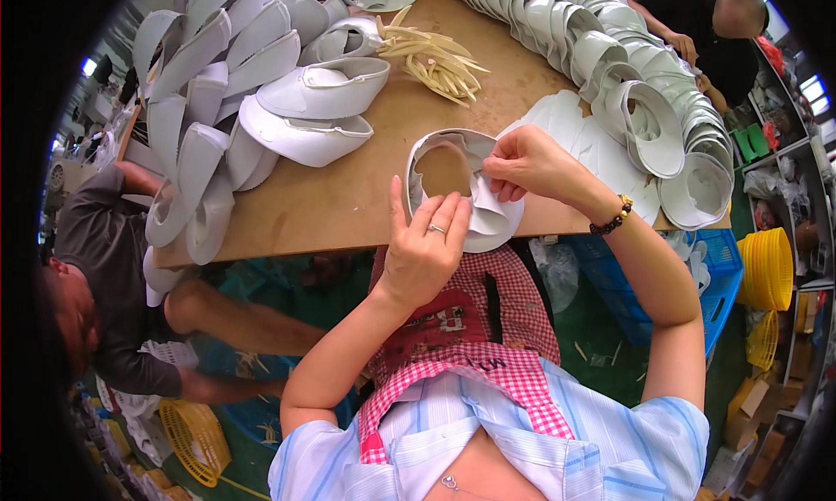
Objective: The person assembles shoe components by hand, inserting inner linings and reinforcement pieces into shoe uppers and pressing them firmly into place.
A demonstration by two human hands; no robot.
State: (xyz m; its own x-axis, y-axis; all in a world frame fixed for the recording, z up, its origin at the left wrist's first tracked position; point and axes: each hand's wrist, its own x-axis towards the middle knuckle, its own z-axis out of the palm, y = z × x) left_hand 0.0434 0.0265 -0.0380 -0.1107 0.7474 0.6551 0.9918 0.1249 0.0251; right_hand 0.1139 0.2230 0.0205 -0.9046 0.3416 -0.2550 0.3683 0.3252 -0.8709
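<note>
A white visor (496, 226) lies at the near edge of the brown table (348, 209), between the two hands and touched by both, its round opening facing up. The left hand (425, 244) is on its near left side, the fingers laid over the rim with the outermost one spread from the rest; the thumb is hidden, so I cannot tell whether it grips from beneath. The right hand (531, 165) comes in from the right, thumb and forefinger pressed together, pinching the visor's inner edge at the upper right, the other fingers curled in. Beyond the visor lies a bundle of cream strips (435, 61). To the left is a heap of white visors (318, 109); to the right, flat white pieces (557, 122) lie near the visor, with curved rows of nested visors (640, 118) past them. Below the table's right corner stands a blue crate (721, 283).
</note>
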